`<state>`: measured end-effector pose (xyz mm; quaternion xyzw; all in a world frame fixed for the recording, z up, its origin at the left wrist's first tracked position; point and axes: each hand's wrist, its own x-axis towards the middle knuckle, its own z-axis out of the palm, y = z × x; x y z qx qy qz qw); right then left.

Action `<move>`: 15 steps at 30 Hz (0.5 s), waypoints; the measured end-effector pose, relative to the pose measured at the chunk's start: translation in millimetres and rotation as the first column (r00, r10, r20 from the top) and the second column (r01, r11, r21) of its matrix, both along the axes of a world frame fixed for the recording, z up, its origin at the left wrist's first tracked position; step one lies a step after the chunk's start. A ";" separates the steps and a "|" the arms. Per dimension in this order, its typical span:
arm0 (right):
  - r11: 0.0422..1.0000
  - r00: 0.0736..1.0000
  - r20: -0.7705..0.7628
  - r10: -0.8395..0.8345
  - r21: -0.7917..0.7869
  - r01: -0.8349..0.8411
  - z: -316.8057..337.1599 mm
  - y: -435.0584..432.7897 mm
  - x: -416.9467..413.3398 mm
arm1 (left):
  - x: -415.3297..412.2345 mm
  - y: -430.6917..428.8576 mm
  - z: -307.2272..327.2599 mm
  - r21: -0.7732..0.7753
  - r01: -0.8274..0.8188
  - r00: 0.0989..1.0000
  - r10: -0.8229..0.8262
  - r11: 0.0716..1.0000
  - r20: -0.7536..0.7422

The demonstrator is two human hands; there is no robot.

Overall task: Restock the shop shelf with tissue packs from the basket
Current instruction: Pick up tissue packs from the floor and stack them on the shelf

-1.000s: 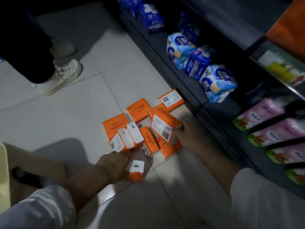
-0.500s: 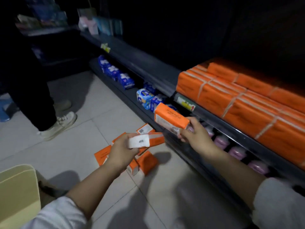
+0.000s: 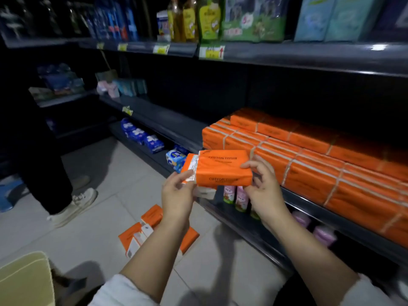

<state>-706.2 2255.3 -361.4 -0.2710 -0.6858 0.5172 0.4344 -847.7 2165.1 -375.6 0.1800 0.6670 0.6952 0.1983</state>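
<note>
Gripping two orange packs (image 3: 223, 171), seemingly stacked, both hands (image 3: 176, 193) have now converged.

left hand (image 3: 176, 195): raised at mid-frame, fingers pinching, palm turned right | right hand (image 3: 263, 186): level with it, fingers curled in a grip, thumb on top | both forearms bare, white sleeves pushed up to the elbows

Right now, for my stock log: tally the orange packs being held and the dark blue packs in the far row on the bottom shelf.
Orange tissue packs, held: 2
Dark blue packs, far row: 3
Total: 5
</note>
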 end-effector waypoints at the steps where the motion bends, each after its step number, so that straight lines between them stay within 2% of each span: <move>1: 0.999 1.000 -0.017 -0.004 -0.033 0.004 1.1 1.9 9.4 | 11.7 4.1 8.9 0.039 0.004 0.999 -0.005 0.999 0.050; 4: 0.989 0.998 -0.056 -0.017 -0.145 0.008 3.7 7.9 35.9 | 45.8 15.8 25.7 0.099 0.017 0.995 -0.026 0.995 0.099; 7: 0.972 0.992 -0.111 -0.066 -0.233 0.039 5.9 17.2 58.5 | 71.9 27.1 17.4 0.100 0.080 0.997 -0.080 0.992 0.006; 10: 0.949 0.981 -0.137 -0.137 -0.302 0.090 0.3 29.4 75.2 | 83.0 44.1 -2.7 0.035 0.135 0.989 -0.132 0.990 -0.064; 13: 0.930 0.973 -0.156 -0.171 -0.352 0.107 -3.0 42.1 87.0 | 90.0 66.3 -14.1 0.066 0.183 0.983 -0.184 0.981 0.002; 15: 0.922 0.965 -0.141 -0.220 -0.354 0.159 -1.6 50.4 92.9 | 93.2 81.3 -11.7 0.103 0.215 0.977 -0.214 0.971 -0.022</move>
